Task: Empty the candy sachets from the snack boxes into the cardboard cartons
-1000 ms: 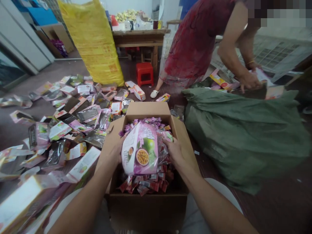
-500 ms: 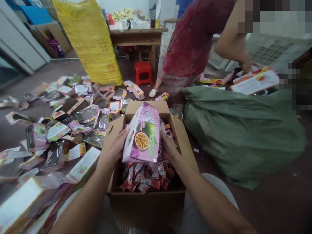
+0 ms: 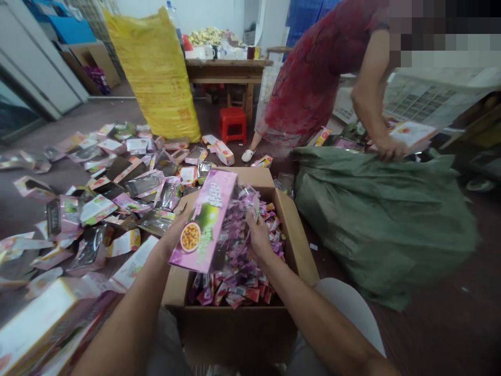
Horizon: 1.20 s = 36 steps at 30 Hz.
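Note:
My left hand (image 3: 175,235) grips the left side of a pink box (image 3: 207,219) printed with a passion fruit; its fingers are partly hidden behind the box. The box is tilted over an open cardboard carton (image 3: 303,243) between my knees. Many small purple and red sachets (image 3: 242,277) fill the carton, and more lie between the box and my right hand (image 3: 259,237). That hand is closed over the sachets, its fingers curled near shiny clear plastic; what they hold is unclear.
Opened, flattened boxes (image 3: 94,209) litter the floor at left. A full green sack (image 3: 383,219) is at right, where a co-worker (image 3: 313,78) bends with a hand at its mouth. Behind stand a yellow sack (image 3: 156,78), a red stool (image 3: 233,124) and a wooden table (image 3: 227,63).
The pink box has moved left and tipped in my left hand. My right hand has come off its side, with purple sachets now showing between. The co-worker's arm has moved lower onto the green sack.

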Motion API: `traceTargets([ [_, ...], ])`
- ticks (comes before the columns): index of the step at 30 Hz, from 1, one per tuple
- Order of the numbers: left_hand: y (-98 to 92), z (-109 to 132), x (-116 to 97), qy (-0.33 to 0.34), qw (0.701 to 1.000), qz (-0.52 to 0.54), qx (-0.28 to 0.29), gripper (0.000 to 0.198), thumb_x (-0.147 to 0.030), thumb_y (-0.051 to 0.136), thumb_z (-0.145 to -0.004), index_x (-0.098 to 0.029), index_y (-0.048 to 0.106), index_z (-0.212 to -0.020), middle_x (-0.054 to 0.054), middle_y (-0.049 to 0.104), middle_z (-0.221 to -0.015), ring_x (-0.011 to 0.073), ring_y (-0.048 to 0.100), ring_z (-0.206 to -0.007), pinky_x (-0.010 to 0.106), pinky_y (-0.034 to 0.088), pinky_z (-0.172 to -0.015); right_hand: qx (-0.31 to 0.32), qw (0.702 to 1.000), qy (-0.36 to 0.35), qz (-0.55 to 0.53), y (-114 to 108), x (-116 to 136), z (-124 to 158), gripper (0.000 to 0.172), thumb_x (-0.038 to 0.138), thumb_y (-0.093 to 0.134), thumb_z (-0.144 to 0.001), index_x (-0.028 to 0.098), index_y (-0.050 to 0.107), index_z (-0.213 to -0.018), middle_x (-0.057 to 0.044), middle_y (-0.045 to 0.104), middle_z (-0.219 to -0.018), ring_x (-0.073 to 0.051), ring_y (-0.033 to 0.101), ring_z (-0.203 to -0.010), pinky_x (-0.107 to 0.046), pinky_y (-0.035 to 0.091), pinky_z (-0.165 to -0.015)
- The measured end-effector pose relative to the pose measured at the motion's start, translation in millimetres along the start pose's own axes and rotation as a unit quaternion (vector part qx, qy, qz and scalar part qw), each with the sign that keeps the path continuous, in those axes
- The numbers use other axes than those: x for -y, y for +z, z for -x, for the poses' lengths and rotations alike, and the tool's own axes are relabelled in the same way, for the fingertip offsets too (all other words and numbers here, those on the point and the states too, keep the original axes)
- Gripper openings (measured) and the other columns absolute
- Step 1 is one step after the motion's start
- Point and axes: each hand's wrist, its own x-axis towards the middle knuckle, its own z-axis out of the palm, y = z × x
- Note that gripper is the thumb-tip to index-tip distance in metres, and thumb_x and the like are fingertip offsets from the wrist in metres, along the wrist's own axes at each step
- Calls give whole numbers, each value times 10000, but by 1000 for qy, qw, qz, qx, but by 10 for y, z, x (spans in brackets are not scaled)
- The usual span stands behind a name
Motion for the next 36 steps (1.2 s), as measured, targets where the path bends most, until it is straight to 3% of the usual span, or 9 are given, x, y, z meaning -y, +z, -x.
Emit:
traceTargets([
  [3,-188,117,-17,-16,999,-40,10,883,-734,756,-637,-182,630,-1314,75,734,-846,240,690,-758,321,543,-635,-11,1000,6,20,109,-56,-15,577,667,819,-586,245,493,-805,95,534,-513,-98,461,-373,-223,362,-350],
  [7,-246,234,30,15,987,-158,-29,967,-494,919,-549,-237,560,-1409,28,733,-855,176,666,-707,248,513,-605,41,997,42,41,209,-210,-44,676,781,779,-545,245,502,-849,72,591,-562,-120,538,-425,-221,401,-385],
  [12,-339,229,-38,78,981,-65,-166,819,-318,905,-596,-205,608,-1351,63,750,-942,192,692,-706,292,572,-643,168,965,-50,194,286,-218,-391,774,925,267,-793,232,612,-818,-70,717,-860,-230,682,-887,-368,553,-824],
  [14,-448,207,-103,106,958,-32,-263,729,-262,875,-639,-196,625,-1321,61,746,-970,163,690,-695,268,577,-657,152,892,-153,397,279,-212,-637,773,859,236,-864,231,679,-946,-108,713,-1101,-280,609,-1138,-467,432,-1057],
  [18,-583,152,-199,112,939,31,-322,517,-187,826,-697,-164,677,-1191,63,747,-985,146,701,-720,259,591,-733,196,609,-115,760,67,-364,-934,768,813,529,-800,303,583,-1373,-111,417,-1566,-433,214,-1474,-719,60,-1145],
  [21,-506,135,-225,89,948,68,-298,404,-149,788,-728,-155,690,-1120,50,750,-906,145,696,-670,264,606,-694,215,521,-65,823,-321,-522,-823,851,800,595,-765,352,471,-1478,-109,309,-1625,-486,158,-1478,-777,112,-1090],
  [29,-114,246,-236,-22,970,120,-211,273,-187,673,-854,-158,704,-1123,40,745,-815,168,693,-600,288,616,-602,118,530,-49,838,-1568,-776,-152,642,512,587,-902,266,479,-1484,-147,340,-1599,-385,287,-1455,-564,301,-1128],
  [32,-41,250,-211,-50,972,150,-174,223,-214,654,-871,-139,720,-1069,59,747,-780,193,704,-598,317,628,-634,116,534,-5,838,-1620,-768,-202,675,492,563,-914,245,420,-1526,-157,299,-1621,-388,260,-1475,-602,249,-1152],
  [36,40,195,-169,-40,973,157,-164,181,-205,660,-863,-119,726,-1009,66,739,-722,207,698,-566,353,639,-654,142,565,1,812,-1315,-359,-252,696,627,598,-854,309,505,-1465,-120,279,-1637,-429,180,-1502,-716,107,-1147],
])
